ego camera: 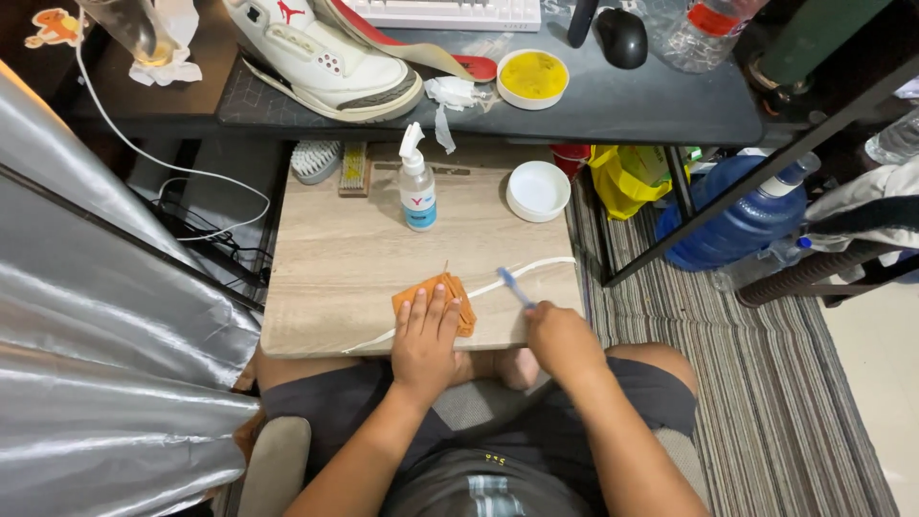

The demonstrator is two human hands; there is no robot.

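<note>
My left hand (pixel 424 337) presses flat on an orange cloth (pixel 458 291) lying on a small wooden board (pixel 335 258) across my lap. A white shoelace (pixel 536 267) runs under the cloth, from the board's front left edge to its right side. My right hand (pixel 562 335) grips a blue toothbrush (pixel 514 285), whose head rests on the lace just right of the cloth.
A white spray bottle (pixel 417 187), a white round lid (pixel 537 190), and two brushes (pixel 330 163) sit at the board's far side. On the dark desk (pixel 632 101) above lie a white sneaker (pixel 330 57), a tub of yellow paste (pixel 532 78) and a mouse (pixel 622 36). A blue water jug (pixel 742 215) stands right.
</note>
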